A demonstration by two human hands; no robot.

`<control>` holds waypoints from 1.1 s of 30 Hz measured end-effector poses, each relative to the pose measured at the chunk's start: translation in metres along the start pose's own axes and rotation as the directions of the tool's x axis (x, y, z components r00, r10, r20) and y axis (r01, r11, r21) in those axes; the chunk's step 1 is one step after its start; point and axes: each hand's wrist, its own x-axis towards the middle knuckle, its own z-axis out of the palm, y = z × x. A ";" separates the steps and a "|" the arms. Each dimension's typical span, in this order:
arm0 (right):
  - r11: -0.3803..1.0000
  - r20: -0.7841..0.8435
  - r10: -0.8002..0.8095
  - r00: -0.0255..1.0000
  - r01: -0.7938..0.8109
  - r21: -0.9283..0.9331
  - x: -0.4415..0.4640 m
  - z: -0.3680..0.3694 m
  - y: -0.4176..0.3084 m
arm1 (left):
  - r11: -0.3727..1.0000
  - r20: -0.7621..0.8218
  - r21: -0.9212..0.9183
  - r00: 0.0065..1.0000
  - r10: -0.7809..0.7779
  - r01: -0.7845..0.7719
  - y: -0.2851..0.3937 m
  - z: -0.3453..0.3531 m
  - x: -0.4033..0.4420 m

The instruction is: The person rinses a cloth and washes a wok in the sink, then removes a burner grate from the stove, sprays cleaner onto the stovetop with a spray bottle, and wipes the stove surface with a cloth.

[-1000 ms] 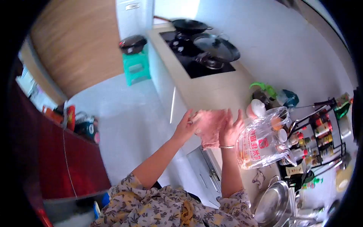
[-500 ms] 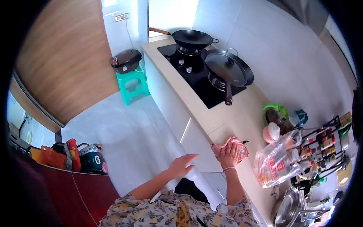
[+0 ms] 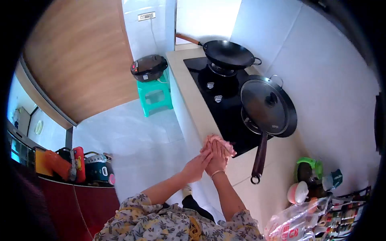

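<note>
A crumpled pink cloth (image 3: 220,145) lies at the counter's front edge, beside the black glass hob (image 3: 209,86). My right hand (image 3: 217,158) presses down on it, fingers spread over the fabric and part of the cloth bunched around them. My left hand (image 3: 196,165) meets the right at the fingers, which are stretched out and hold nothing I can see. Just beyond, a lidded frying pan (image 3: 267,106) rests on the near burner, its dark handle (image 3: 260,158) reaching over the counter. An uncovered wok (image 3: 229,54) sits on the far burner.
A rice cooker (image 3: 148,67) stands on a green stool (image 3: 156,96) by the wooden door (image 3: 76,56). To the right are a plastic bag (image 3: 291,223), a pink-and-white pot (image 3: 298,193) and a rack of bottles (image 3: 341,217). A red cabinet (image 3: 60,205) is at left.
My right hand has moved with the cloth along the counter, away from the bag and up to the hob. My left hand has come over to the right hand. The view has shifted too.
</note>
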 end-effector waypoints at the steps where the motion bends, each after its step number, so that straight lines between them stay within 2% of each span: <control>1: 0.999 -0.035 -0.024 0.999 0.025 0.023 0.017 0.001 -0.004 | 0.997 -0.007 -0.042 0.998 -0.063 0.062 -0.013 -0.002 0.011; 3: 0.999 -0.072 -0.032 0.997 0.032 0.005 0.045 -0.014 -0.018 | 0.985 0.006 -0.099 0.990 -0.143 0.143 -0.029 -0.004 0.027; 4: 1.000 -0.054 -0.029 0.998 0.029 0.009 0.056 -0.006 -0.014 | 0.992 -0.101 -0.097 0.991 -0.089 0.079 -0.036 -0.008 0.037; 5: 0.980 -0.011 -0.106 0.994 0.102 -0.172 0.072 0.007 -0.008 | 0.997 -0.214 -0.082 0.977 -0.024 0.007 -0.044 -0.013 0.050; 6: 0.922 0.043 -0.171 0.984 0.176 -0.346 0.084 0.014 -0.004 | 0.996 -0.209 -0.087 0.978 -0.023 0.005 -0.045 -0.020 0.062; 7: 0.922 0.047 -0.163 0.986 0.169 -0.348 0.087 0.014 0.000 | 0.998 -0.254 -0.052 0.967 0.030 -0.045 -0.039 -0.029 0.075; 8: 0.992 -0.117 -0.092 0.989 0.101 0.073 0.086 0.012 0.006 | 0.995 -0.296 -0.017 0.951 0.084 -0.093 -0.038 -0.032 0.087; 9: 0.871 -0.236 0.041 0.971 0.081 0.484 0.083 0.007 0.010 | 0.995 -0.293 -0.027 0.952 0.084 -0.096 -0.043 -0.026 0.097; 10: 0.586 -0.284 0.213 0.935 0.110 0.803 0.081 -0.002 0.008 | 0.997 -0.260 -0.011 0.963 0.066 -0.072 -0.049 -0.019 0.105; 11: 0.804 -0.385 0.129 0.914 0.131 0.579 0.071 -0.034 -0.008 | 0.999 -0.222 0.002 0.974 0.046 -0.047 -0.056 -0.014 0.107; 12: 0.807 -0.379 0.137 0.915 0.118 0.579 0.068 -0.032 -0.012 | 0.999 -0.214 -0.008 0.976 0.046 -0.049 -0.064 -0.014 0.107; 14: 0.983 -0.344 0.043 0.938 0.021 0.182 0.066 -0.024 -0.016 | 0.995 0.012 -0.074 0.997 0.071 -0.070 -0.082 -0.027 0.109; 15: 0.983 -0.361 0.047 0.931 0.021 0.182 0.068 -0.015 -0.018 | 0.998 0.092 0.001 0.993 0.068 -0.068 -0.085 -0.041 0.110; 16: 0.991 -0.279 0.063 0.958 -0.027 0.134 0.069 -0.006 -0.021 | 0.997 0.092 0.008 0.992 0.080 -0.081 -0.100 -0.045 0.105; 17: 0.995 -0.190 0.084 0.978 -0.070 0.075 0.072 0.000 -0.026 | 0.988 -0.002 0.034 0.988 0.153 -0.153 -0.113 -0.045 0.100; 18: 0.996 -0.195 0.082 0.977 -0.072 0.059 0.080 0.003 -0.033 | 0.974 -0.105 0.058 0.969 0.224 -0.219 -0.124 -0.047 0.103; 20: 0.996 -0.080 0.086 0.993 -0.087 -0.010 0.108 0.003 -0.048 | 0.967 -0.149 0.061 0.956 0.252 -0.245 -0.152 -0.069 0.111; 21: 0.992 -0.058 0.122 0.991 -0.122 0.013 0.125 -0.012 -0.071 | 0.965 -0.136 0.090 0.957 0.255 -0.245 -0.173 -0.071 0.113; 23: 0.995 -0.112 0.092 0.989 -0.095 -0.022 0.161 -0.006 -0.088 | 0.959 -0.109 0.125 0.957 0.270 -0.256 -0.210 -0.082 0.129; 24: 0.996 -0.157 0.063 0.986 -0.073 -0.053 0.179 0.000 -0.097 | 0.957 -0.039 0.152 0.966 0.257 -0.248 -0.229 -0.090 0.142; 25: 0.991 -0.085 0.129 0.988 -0.130 -0.010 0.203 0.001 -0.105 | 0.954 0.037 0.174 0.970 0.240 -0.243 -0.245 -0.100 0.152; 26: 0.989 -0.081 0.144 0.986 -0.145 -0.008 0.222 0.007 -0.110 | 0.954 0.048 0.166 0.968 0.246 -0.251 -0.258 -0.109 0.160; 28: 0.992 -0.110 0.062 0.992 -0.074 -0.105 0.266 0.021 -0.116 | 0.964 -0.077 0.179 0.974 0.215 -0.199 -0.289 -0.129 0.182; 29: 0.993 -0.091 0.076 0.993 -0.083 -0.080 0.287 0.025 -0.119 | 0.969 -0.098 0.154 0.973 0.208 -0.191 -0.304 -0.135 0.192; 33: 0.987 -0.111 0.092 0.990 -0.105 -0.124 0.341 0.035 -0.134 | 0.967 -0.088 0.136 0.970 0.226 -0.213 -0.345 -0.161 0.224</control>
